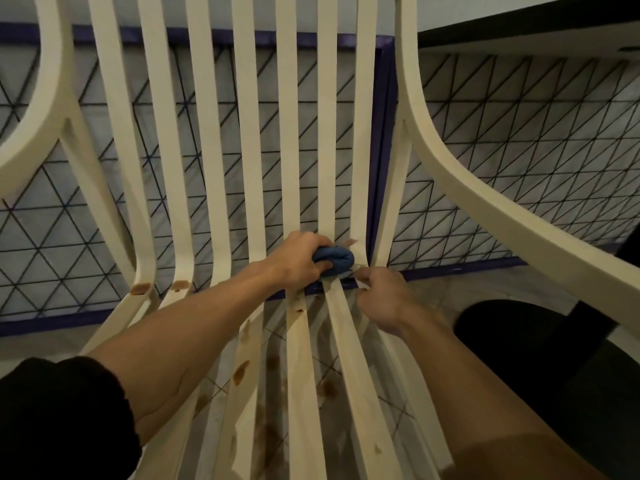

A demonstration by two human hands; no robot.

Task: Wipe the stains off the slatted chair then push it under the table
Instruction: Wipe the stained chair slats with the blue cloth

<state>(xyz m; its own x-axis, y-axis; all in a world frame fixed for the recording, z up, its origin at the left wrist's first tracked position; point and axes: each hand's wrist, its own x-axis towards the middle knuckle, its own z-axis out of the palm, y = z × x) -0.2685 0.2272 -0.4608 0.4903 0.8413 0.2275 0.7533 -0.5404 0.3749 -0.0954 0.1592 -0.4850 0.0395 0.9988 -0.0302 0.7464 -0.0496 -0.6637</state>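
While left hand (298, 259) clutches blue cloth (334, 259) against chair (287, 133) slats at the seat bend, right hand (382, 299) pinches a slat beside it. Brown stains (240, 371) dot seat slats.

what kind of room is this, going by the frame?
Probably a home dining or living area, though little shows. A cream slatted chair with armrests stands on a geometric-patterned rug with a purple border, beside a dark-edged table. The left hand wipes with a blue cloth.
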